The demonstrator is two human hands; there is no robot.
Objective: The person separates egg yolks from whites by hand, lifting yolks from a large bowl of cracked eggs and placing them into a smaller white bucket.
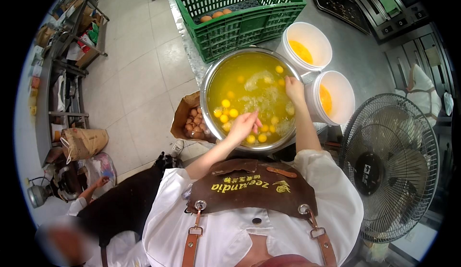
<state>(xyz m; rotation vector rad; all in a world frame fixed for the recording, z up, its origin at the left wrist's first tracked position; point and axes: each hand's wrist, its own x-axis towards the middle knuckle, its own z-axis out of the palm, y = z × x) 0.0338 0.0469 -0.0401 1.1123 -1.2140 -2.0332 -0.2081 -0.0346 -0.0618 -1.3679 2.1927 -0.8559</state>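
A large round metal bowl [204,98] holds raw egg whites with several whole egg yolks [233,113] in them. Over its lower middle is my left hand [245,125], fingers loosely curled, close above the liquid; whether anything is in it I cannot tell. My right hand [294,87] is at the bowl's right side, its fingertips at the liquid beside a yolk and partly hidden. Two white plastic buckets, the upper one [322,44] and the lower one [344,98], stand right of the bowl with orange-yellow yolks inside.
Behind the bowl stands a green plastic crate [248,26] with brown eggs [217,14] on a dark tray. A paper bag of eggshells [180,121] sits below left. A large fan [389,170] is at right, a dark baking tray [338,6] at upper right. Another person [122,202] is at lower left.
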